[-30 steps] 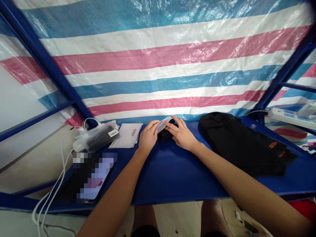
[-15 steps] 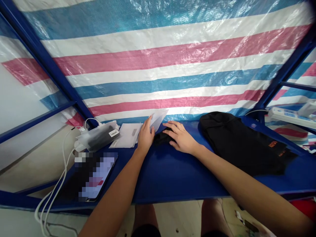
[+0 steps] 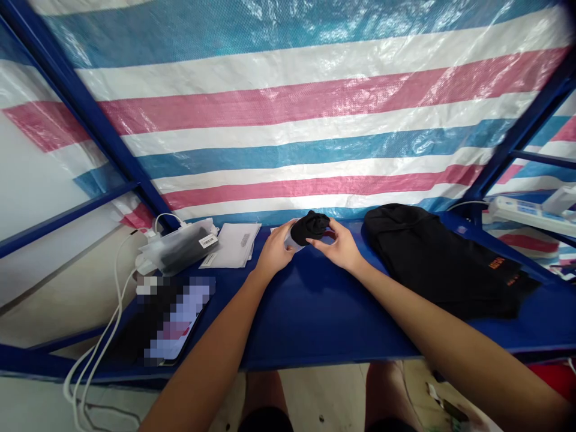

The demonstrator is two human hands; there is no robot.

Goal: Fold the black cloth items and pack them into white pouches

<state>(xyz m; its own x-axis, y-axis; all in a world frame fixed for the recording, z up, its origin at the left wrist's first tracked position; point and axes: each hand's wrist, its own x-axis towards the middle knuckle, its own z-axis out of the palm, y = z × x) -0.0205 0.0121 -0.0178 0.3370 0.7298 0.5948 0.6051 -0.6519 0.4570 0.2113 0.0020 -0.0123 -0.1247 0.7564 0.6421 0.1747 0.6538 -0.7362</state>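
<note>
A bunched black cloth bundle (image 3: 310, 228) is raised above the blue surface between my two hands. My right hand (image 3: 341, 247) grips its right side, with thumb and fingers curved around it. On the other side, my left hand (image 3: 275, 249) is closed on a translucent plastic bag (image 3: 292, 240), which shows at the bundle's left edge. How far the bundle sits inside the bag I cannot tell. Left of my hands lies a stack of flat translucent bags (image 3: 229, 245). To the right, a black cloth garment (image 3: 432, 258) with orange lettering is spread out.
A filled translucent bag with a barcode label (image 3: 184, 247) sits at the left among white cables (image 3: 117, 300). A phone (image 3: 182, 327), partly blurred, lies in front of it. Striped plastic sheeting (image 3: 306, 108) hangs behind, and blue metal posts (image 3: 96, 129) frame the blue surface (image 3: 324, 330).
My right hand has lifted the black cloth bundle off the surface. The plastic bag, which stood up in my left hand, is now lower and against the bundle.
</note>
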